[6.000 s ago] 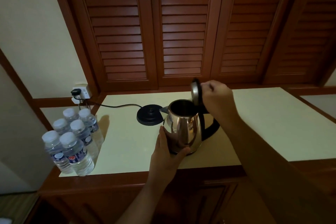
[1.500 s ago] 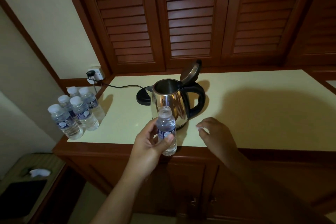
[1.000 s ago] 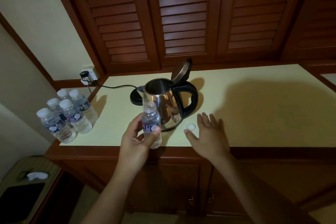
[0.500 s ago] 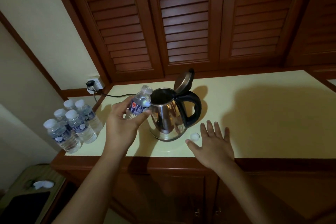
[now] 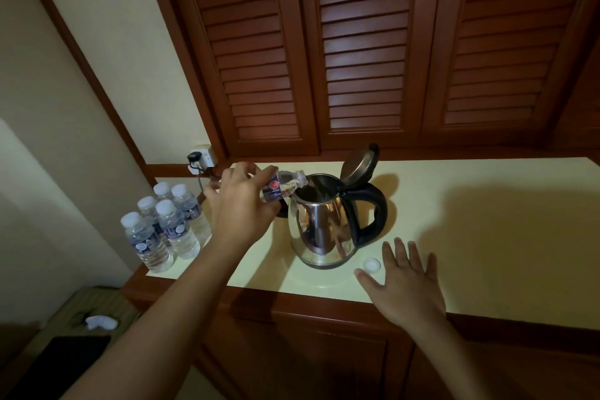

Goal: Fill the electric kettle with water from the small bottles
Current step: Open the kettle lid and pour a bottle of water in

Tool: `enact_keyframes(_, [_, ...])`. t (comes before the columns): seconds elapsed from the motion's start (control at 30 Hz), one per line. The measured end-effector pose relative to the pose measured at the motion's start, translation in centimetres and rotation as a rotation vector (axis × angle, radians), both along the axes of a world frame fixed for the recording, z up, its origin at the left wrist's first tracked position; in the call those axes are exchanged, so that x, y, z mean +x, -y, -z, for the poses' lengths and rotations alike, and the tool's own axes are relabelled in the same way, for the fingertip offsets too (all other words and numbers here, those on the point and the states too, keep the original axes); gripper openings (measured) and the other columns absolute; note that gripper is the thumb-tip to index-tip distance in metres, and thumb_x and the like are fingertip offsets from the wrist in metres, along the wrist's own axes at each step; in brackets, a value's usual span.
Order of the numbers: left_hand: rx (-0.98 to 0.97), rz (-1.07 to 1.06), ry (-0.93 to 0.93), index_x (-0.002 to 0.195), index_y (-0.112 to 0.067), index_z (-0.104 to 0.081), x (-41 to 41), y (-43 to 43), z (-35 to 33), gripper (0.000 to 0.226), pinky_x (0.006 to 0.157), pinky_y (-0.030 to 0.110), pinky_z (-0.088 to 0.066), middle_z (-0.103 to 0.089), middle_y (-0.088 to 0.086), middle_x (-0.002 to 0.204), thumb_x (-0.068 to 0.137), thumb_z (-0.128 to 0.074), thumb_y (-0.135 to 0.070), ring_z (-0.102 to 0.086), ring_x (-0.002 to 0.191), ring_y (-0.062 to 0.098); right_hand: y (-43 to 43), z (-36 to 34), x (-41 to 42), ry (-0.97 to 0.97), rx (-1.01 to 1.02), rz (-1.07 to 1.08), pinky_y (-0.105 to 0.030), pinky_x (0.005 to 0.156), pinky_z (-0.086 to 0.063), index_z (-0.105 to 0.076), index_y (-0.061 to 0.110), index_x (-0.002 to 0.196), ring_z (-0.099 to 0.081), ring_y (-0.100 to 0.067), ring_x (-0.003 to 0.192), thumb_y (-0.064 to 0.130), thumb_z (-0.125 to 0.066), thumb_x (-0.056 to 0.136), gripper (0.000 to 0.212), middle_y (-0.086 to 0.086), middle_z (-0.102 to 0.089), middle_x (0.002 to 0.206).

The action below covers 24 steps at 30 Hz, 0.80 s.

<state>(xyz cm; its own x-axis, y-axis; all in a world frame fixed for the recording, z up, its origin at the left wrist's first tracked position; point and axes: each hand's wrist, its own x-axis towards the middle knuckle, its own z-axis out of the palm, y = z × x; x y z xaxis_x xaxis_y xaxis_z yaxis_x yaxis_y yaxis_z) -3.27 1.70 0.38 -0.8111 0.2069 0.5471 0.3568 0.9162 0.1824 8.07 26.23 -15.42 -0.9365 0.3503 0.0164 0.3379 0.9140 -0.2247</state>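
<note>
A shiny steel electric kettle (image 5: 324,230) with a black handle stands on the pale countertop (image 5: 487,237), its lid (image 5: 359,165) hinged up. My left hand (image 5: 242,204) grips a small uncapped water bottle (image 5: 283,188), tipped nearly on its side with its mouth at the kettle's open rim. My right hand (image 5: 404,282) lies flat on the counter, fingers spread, just right of a white bottle cap (image 5: 371,265).
Several capped small water bottles (image 5: 165,230) stand grouped at the counter's left end. A wall socket with a black plug (image 5: 198,159) sits behind them. The kettle's black base is mostly hidden behind my left hand. Louvred wooden doors (image 5: 357,58) rise behind the counter.
My left hand has carried the uncapped bottle up and tipped it over to the kettle's mouth. My right hand set the cap down on the counter and now lies flat beside it.
</note>
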Motion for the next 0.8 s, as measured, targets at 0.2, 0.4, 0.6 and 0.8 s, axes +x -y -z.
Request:
enact_keyframes(0.2, [-0.124, -0.022, -0.065, 0.138, -0.034, -0.067, 0.0, -0.1, -0.1, 0.06, 0.103, 0.061, -0.037, -0.059, 0.002, 0.129, 0.079, -0.081, -0.031, -0.052, 0.124, 0.031, -0.1, 0.0, 0.0, 0.01, -0.004, -0.002, -0.056, 0.124, 0.009, -0.006, 0.025, 0.163, 0.013, -0.025, 0.157, 0.085, -0.005, 0.085, 0.098, -0.002, 0.005, 0.171])
enact_keyframes(0.4, [-0.191, 0.012, -0.112, 0.135, -0.031, -0.068, -0.3, -0.5, -0.2, 0.062, 0.104, 0.065, -0.035, -0.061, 0.005, 0.129, 0.076, -0.082, -0.019, -0.054, 0.125, 0.034, -0.1, 0.1, 0.1, 0.009, -0.002, 0.001, -0.056, 0.124, 0.009, -0.007, 0.026, 0.163, 0.012, -0.024, 0.157, 0.084, -0.005, 0.086, 0.097, -0.003, 0.005, 0.171])
enact_keyframes(0.6, [-0.263, 0.021, -0.128, 0.137, -0.032, -0.066, -0.6, -0.7, -0.8, 0.063, 0.109, 0.069, -0.03, -0.059, 0.006, 0.139, 0.079, -0.085, -0.019, -0.048, 0.137, 0.034, -0.1, 0.1, 0.1, 0.003, -0.004, 0.004, -0.056, 0.124, 0.008, -0.008, 0.026, 0.162, 0.012, -0.025, 0.157, 0.084, -0.005, 0.086, 0.096, -0.003, 0.004, 0.171])
enact_keyframes(0.8, [-0.305, 0.047, -0.152, 0.138, -0.033, -0.064, -0.8, -1.2, -1.1, 0.068, 0.111, 0.07, -0.03, -0.058, 0.004, 0.14, 0.076, -0.084, -0.015, -0.046, 0.14, 0.034, -0.1, 0.2, 0.0, -0.012, -0.011, 0.004, -0.056, 0.124, 0.007, -0.01, 0.026, 0.162, 0.01, -0.024, 0.157, 0.084, -0.006, 0.086, 0.096, -0.002, 0.002, 0.171])
